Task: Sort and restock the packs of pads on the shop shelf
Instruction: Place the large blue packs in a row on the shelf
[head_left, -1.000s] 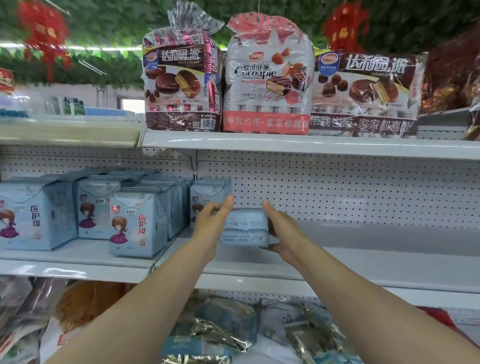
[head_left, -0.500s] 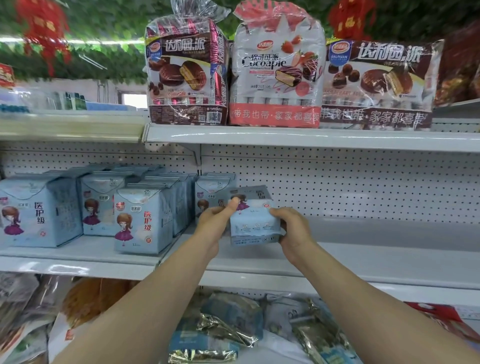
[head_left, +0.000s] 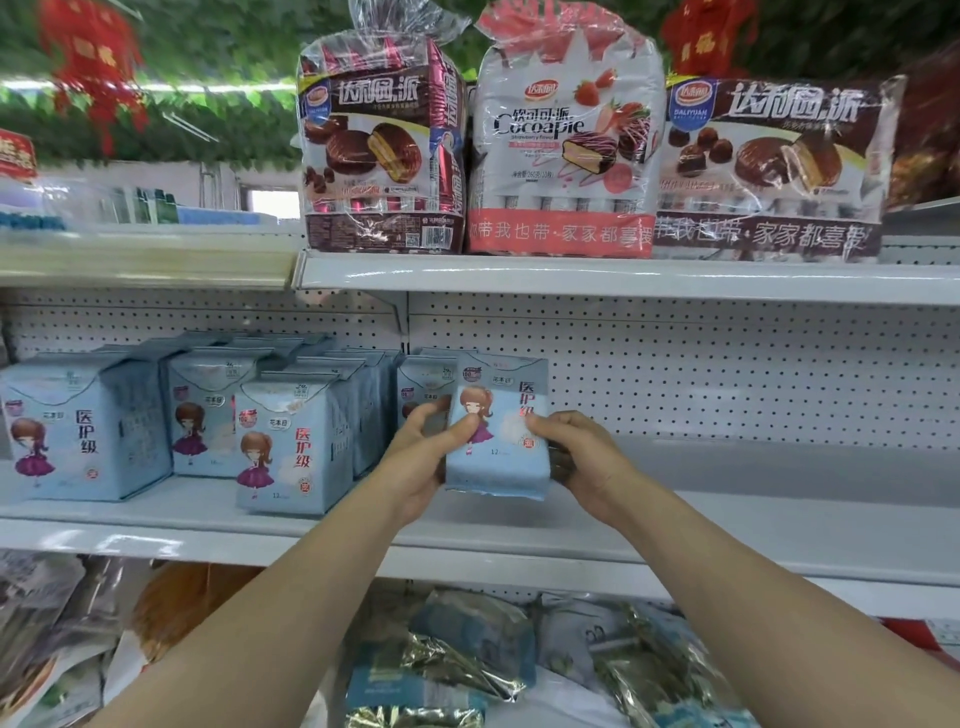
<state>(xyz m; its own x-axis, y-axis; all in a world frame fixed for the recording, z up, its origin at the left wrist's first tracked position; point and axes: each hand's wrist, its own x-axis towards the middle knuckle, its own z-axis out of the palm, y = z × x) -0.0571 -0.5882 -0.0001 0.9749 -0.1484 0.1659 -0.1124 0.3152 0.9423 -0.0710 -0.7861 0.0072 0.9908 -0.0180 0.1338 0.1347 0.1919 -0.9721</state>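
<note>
A light blue pack of pads (head_left: 498, 441) with a cartoon girl on its front stands upright at the middle of the white shelf (head_left: 727, 525). My left hand (head_left: 421, 457) grips its left side and my right hand (head_left: 582, 462) grips its right side. Its bottom edge sits just above or on the shelf board; I cannot tell which. Right behind it stands another pack (head_left: 423, 384). Several more matching packs (head_left: 291, 441) stand in rows further left on the same shelf.
The shelf to the right of the held pack is bare, with a pegboard back wall (head_left: 727, 369). Large snack pie bags (head_left: 561, 156) fill the shelf above. Foil and plastic packs (head_left: 457, 660) lie in the level below.
The pack went from lying flat to upright with its printed front facing me. Both hands stayed on its sides and came a little closer to me.
</note>
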